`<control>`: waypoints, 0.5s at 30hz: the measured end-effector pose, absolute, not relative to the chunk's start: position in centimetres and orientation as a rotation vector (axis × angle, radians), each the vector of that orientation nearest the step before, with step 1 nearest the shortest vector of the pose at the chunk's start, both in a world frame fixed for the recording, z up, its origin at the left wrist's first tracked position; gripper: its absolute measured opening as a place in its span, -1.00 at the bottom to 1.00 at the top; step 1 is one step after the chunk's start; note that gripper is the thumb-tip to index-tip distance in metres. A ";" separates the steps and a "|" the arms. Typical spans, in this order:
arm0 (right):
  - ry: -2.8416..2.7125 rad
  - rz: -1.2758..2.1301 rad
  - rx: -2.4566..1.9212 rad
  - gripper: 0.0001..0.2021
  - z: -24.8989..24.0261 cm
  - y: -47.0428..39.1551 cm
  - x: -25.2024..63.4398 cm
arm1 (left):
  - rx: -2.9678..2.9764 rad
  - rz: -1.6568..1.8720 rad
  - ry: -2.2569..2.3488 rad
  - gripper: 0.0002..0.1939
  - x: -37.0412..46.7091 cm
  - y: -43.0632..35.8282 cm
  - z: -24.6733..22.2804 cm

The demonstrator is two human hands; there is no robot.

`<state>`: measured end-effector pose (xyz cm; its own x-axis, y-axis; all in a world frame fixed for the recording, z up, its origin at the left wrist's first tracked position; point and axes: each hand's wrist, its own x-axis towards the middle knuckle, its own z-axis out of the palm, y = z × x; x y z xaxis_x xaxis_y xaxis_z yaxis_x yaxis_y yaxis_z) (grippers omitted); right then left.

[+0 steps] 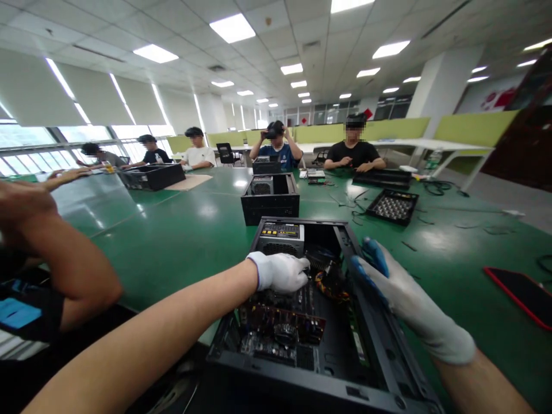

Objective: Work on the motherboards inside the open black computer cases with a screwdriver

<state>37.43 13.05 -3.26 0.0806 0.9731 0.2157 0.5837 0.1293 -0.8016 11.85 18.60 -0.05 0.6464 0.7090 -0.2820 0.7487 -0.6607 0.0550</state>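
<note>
An open black computer case (375,345) lies on its side in front of me, its inside facing up. My left hand (287,273), in a white glove, reaches into it with fingers curled near the dark cooler (317,261). Whatever those fingertips may pinch is hidden. Against the case's right rim rests my right hand (383,276), in a white glove with blue fingers, stretched out and apart. A power supply (282,233) with a yellow-marked label sits at the far left corner. Beside the left hand run coloured cables (330,287); nearer me is a brown circuit card (284,325).
Another open case (271,201) stands just beyond mine on the green table (190,247). To the right lie a black tray of small parts (392,207) and a red-edged black pad (517,293). A co-worker's bent arm (73,253) is close on my left.
</note>
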 end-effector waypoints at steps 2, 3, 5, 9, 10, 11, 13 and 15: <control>-1.556 0.801 -1.472 -0.12 -4.2 12.0 37.9 | 2.763 -0.237 1.148 -0.62 11.2 18.0 0.4; -1.529 0.885 -1.408 -0.16 -4.6 11.5 37.9 | 2.791 -0.164 1.131 -0.65 10.8 17.6 0.7; -1.426 0.994 -1.323 -0.21 -4.9 10.9 37.6 | 2.822 -0.010 1.107 -0.71 9.7 16.3 1.6; -1.274 1.018 -1.319 -0.22 -4.5 10.6 35.9 | 2.783 0.244 1.089 -0.82 6.7 11.8 3.9; -1.285 1.044 -1.284 -0.25 -4.3 10.7 35.3 | 2.770 0.295 1.094 -0.84 6.0 10.4 4.5; -1.302 1.085 -1.233 -0.28 -4.1 10.8 34.5 | 2.763 0.344 1.094 -0.86 5.2 8.9 4.9; -1.340 1.165 -1.133 -0.30 -4.0 11.4 32.8 | 2.765 0.477 1.099 -0.89 3.9 6.1 5.4; -1.399 1.194 -1.067 -0.31 -4.1 12.5 30.7 | 2.754 0.625 1.100 -0.86 2.9 3.7 5.3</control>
